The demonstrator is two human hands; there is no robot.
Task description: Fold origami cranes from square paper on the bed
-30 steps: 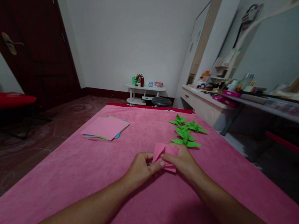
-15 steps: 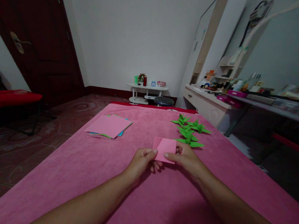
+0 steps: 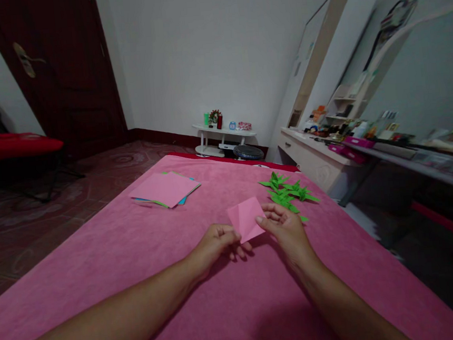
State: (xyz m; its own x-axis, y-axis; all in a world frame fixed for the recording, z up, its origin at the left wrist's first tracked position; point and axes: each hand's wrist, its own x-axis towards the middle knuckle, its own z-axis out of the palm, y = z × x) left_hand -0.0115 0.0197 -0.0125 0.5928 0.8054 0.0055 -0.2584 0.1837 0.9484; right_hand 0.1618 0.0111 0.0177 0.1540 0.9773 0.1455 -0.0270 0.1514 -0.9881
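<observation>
The left hand [image 3: 221, 240] pinches the near corner of the creased pink paper [image 3: 247, 217], the right hand [image 3: 285, 227] its right edge; layers should be aligned before pressing.

The folded paper [image 3: 243, 217] is pink, its facets slightly different in shade. Pink also tops the stack of paper sheets [image 3: 163, 188], with green and blue showing at its edges. The origami figures [image 3: 281, 190] are all bright green. The plush cloth [image 3: 142, 299] is plain pink, its far border [image 3: 231, 161] red with white patches. On the white side table [image 3: 215, 130], the cup [image 3: 206, 119] is mint green, the bottle [image 3: 219, 122] dark red, the clock [image 3: 232, 125] light blue and the box [image 3: 245, 126] mottled red and white. The floor tiles [image 3: 111, 167] are reddish brown with paler swirls, the door [image 3: 80, 87] dark red-brown, its handle [image 3: 36, 60] gold-toned, the chair seat [image 3: 14, 145] bright red.
</observation>
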